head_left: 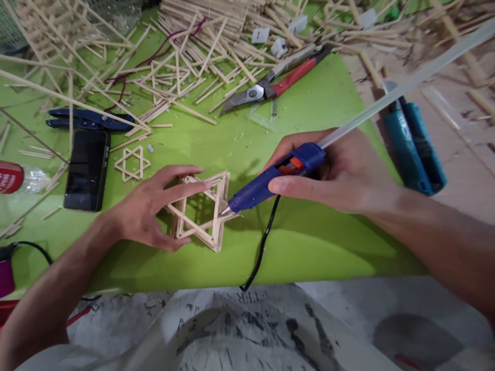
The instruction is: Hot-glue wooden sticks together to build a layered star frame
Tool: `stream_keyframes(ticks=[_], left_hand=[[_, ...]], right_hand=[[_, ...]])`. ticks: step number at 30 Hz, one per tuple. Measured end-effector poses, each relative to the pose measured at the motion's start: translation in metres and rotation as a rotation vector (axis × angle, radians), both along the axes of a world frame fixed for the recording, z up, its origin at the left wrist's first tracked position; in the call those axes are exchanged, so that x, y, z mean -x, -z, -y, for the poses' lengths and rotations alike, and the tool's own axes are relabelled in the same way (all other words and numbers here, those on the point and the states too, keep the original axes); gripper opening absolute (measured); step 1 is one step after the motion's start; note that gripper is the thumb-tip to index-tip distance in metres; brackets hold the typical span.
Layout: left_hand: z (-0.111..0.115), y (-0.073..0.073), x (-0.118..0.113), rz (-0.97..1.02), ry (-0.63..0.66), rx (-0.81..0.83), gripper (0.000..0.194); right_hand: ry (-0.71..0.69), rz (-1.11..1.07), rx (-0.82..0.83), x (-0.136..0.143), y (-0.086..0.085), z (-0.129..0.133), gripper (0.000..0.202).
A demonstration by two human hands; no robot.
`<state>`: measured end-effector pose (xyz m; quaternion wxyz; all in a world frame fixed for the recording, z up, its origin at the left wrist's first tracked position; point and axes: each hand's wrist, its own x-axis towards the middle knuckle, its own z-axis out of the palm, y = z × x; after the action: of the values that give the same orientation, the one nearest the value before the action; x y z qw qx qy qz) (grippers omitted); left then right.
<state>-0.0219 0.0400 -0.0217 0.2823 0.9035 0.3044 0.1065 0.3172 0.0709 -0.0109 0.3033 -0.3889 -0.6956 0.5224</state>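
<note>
Fingers of my left hand [157,206] grip the left side of a layered six-pointed star made of thin wooden sticks [214,226] on the green tabletop. My right hand [328,175] is wrapped round a blue hot glue gun [257,188], thumb along its side. The gun's metal tip meets or nearly meets the star's right side; contact is not certain. A long translucent glue stick [406,82] runs out of its back end, and a black cord [265,247] hangs below. One small flat stick star [132,164] lies left of the layered one.
A black phone [86,170] and dark blue pliers [91,120] lie to the left. Red-handled pruning shears [276,77] rest beyond my hands, near a clear set square [263,116]. Loose wooden sticks [216,51] heap at the back. On the right lies a teal tool [415,144].
</note>
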Motion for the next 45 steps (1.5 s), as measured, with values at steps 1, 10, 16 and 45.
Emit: stream_keyframes(ticks=[1,10,16,45], left_hand=[[0.0,0.0,0.0,-0.003,-0.001,-0.001,0.101],[0.0,0.0,0.0,0.0,0.0,-0.009,0.1],[-0.001,0.0,0.001,-0.007,0.012,-0.005,0.1],[-0.001,0.003,0.001,0.016,0.002,-0.008,0.101]], right_hand=[[-0.001,0.001,-0.03,-0.001,0.0,0.0,0.036],[-0.04,-0.038,-0.227,-0.005,0.002,0.007,0.02],[-0.043,0.002,-0.277,-0.004,-0.004,0.009,0.018],[-0.026,0.12,-0.535,-0.008,-0.007,0.02,0.021]])
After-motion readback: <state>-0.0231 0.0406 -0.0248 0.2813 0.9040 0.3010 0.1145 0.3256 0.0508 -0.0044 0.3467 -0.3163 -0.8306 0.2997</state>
